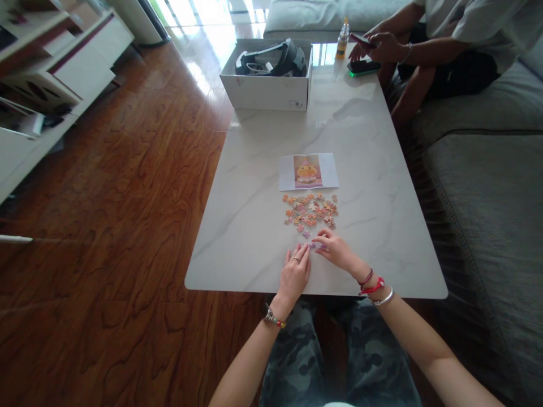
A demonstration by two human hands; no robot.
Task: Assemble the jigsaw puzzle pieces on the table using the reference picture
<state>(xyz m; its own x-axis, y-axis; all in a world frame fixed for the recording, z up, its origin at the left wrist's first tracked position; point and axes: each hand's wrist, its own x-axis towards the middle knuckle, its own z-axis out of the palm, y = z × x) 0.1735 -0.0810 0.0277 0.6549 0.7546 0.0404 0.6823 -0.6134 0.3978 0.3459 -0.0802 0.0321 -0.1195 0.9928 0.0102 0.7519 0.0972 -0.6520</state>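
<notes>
A loose heap of small jigsaw puzzle pieces (311, 210), orange, pink and cream, lies on the white marbled table (250, 226). A few purple-pink pieces (306, 234) sit just below the heap. My left hand (296, 274) rests on the table with its fingers stretched forward, the fingertips beside a small purple puzzle piece (312, 245). From the right, my right hand (335, 250) pinches at a purple puzzle piece, thumb and index finger on either side; the fingers partly hide it. Beyond the heap lies a creased sheet of paper (287, 173) with a printed yellow cartoon figure.
At the table's far end stands a white box (265, 93) holding a black headset (292, 59). A small bottle (342, 39) and a dark case (363, 68) are near a seated person's hands (384, 48), which hold a phone. A grey sofa (487, 186) borders the right side.
</notes>
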